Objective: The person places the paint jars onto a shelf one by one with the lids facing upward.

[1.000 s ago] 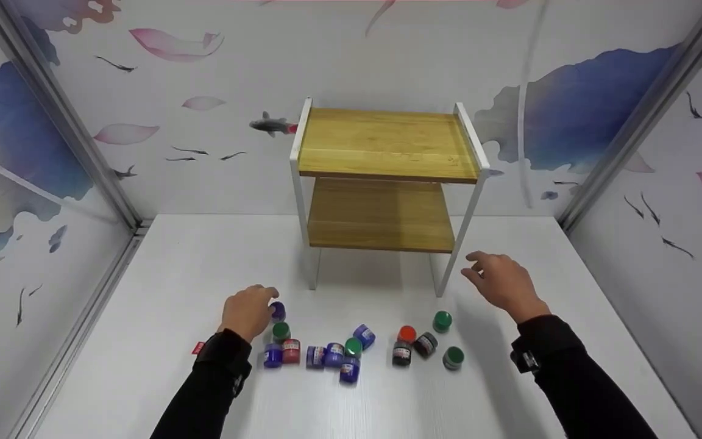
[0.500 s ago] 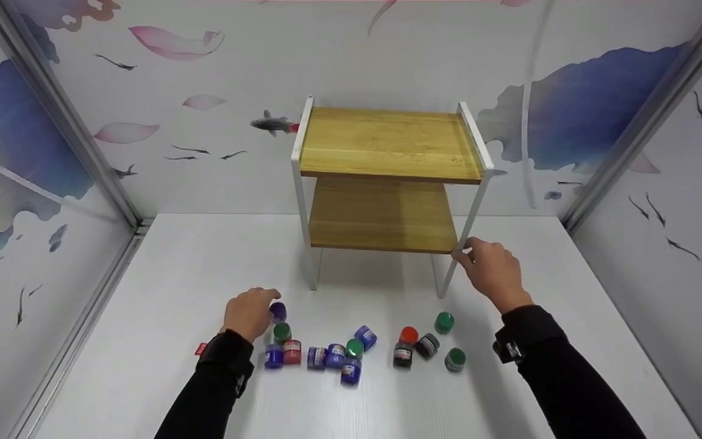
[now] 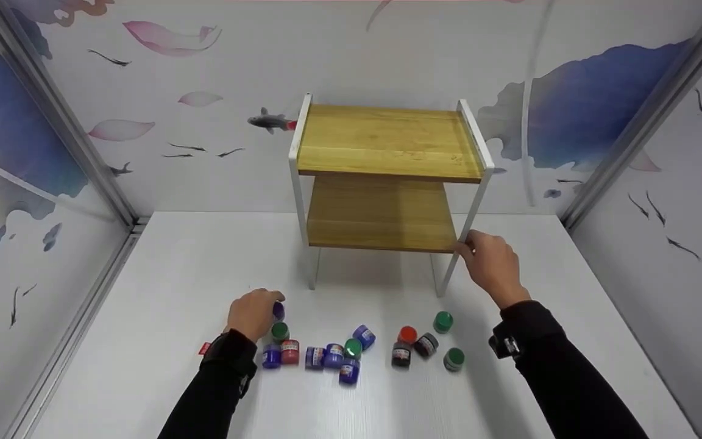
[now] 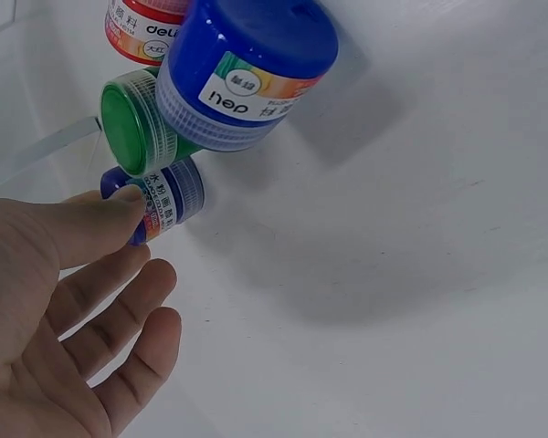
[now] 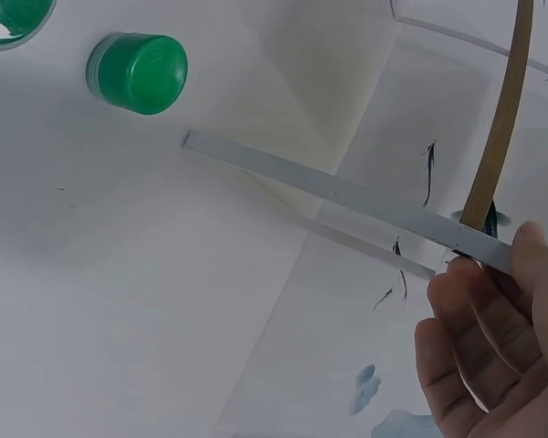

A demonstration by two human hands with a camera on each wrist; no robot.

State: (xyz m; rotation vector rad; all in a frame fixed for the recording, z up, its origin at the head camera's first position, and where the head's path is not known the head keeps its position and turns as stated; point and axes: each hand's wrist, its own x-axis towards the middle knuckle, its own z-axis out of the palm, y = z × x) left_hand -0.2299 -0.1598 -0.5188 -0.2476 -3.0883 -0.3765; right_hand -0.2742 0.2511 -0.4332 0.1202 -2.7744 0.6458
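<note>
My left hand (image 3: 252, 314) pinches a small blue paint jar (image 4: 169, 203) between thumb and forefinger; the jar lies on its side in the left wrist view. Close beside it are a green paint jar (image 3: 280, 331), another blue jar (image 3: 272, 356) and a red jar (image 3: 290, 352). On the other side, my right hand (image 3: 492, 266) grips the white front leg (image 5: 347, 193) of a two-tier wooden shelf (image 3: 387, 140), right at the corner of the lower board (image 3: 381, 213). The right forefinger is partly hidden behind the leg.
A middle cluster holds several blue jars (image 3: 349, 371) and a green one (image 3: 353, 348). Right of it stand black jars (image 3: 401, 354), an orange-red jar (image 3: 407, 334) and two green jars (image 3: 443, 322). Patterned walls enclose the white table (image 3: 205, 256) at the back and sides.
My right hand has moved left to the shelf's front leg and taken hold of it. The left hand has shifted slightly right over the blue jar. The other jars stay in place.
</note>
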